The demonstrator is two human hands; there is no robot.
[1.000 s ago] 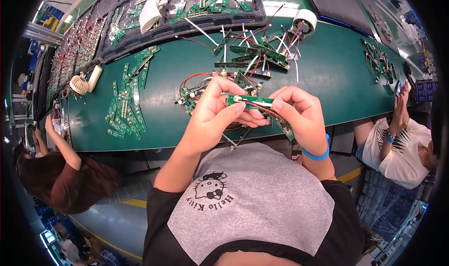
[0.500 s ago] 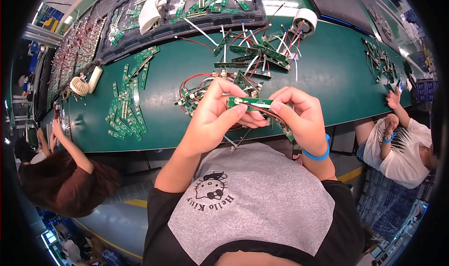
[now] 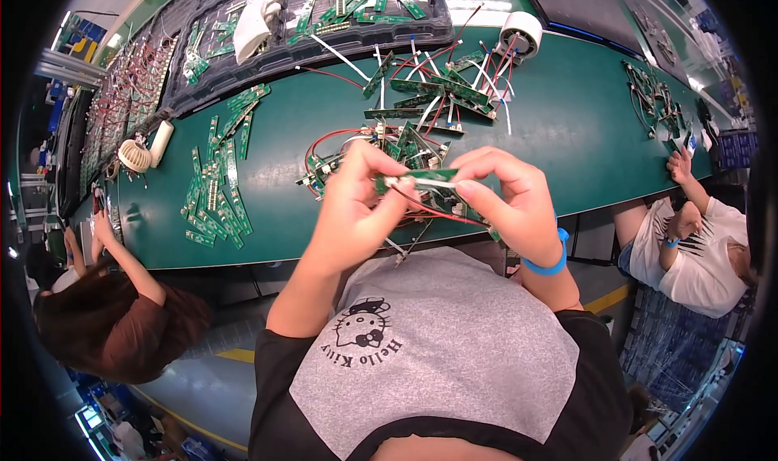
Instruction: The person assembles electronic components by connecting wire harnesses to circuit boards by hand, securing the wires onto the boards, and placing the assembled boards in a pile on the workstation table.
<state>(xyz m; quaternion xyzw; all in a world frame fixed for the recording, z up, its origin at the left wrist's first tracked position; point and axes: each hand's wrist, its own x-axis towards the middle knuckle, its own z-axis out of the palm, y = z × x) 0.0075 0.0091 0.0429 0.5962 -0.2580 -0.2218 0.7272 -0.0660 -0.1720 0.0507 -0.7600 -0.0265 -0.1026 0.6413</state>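
A narrow green circuit board (image 3: 434, 174) is held up between my two hands over the near edge of the table. My left hand (image 3: 352, 206) is closed on its left end, thumb and fingers beside a small white connector. With thumb and index finger, my right hand (image 3: 512, 198) pinches the right end. A white flat cable runs along the board between the hands. Red and black wires (image 3: 442, 214) hang below it toward my right palm. Behind my hands lies a tangled pile of wired boards (image 3: 417, 141), partly hidden by my fingers.
Loose green boards (image 3: 212, 189) lie to the left on the green table (image 3: 300, 125). More wired boards (image 3: 454, 88) are heaped farther back, near a white fan (image 3: 520, 36). A black tray (image 3: 267, 76) holds boards and a white glove (image 3: 258, 25). Other people sit left and right.
The board has tilted more edge-on, and my left fingers have shifted at the connector end. Both hands have stayed near the same place.
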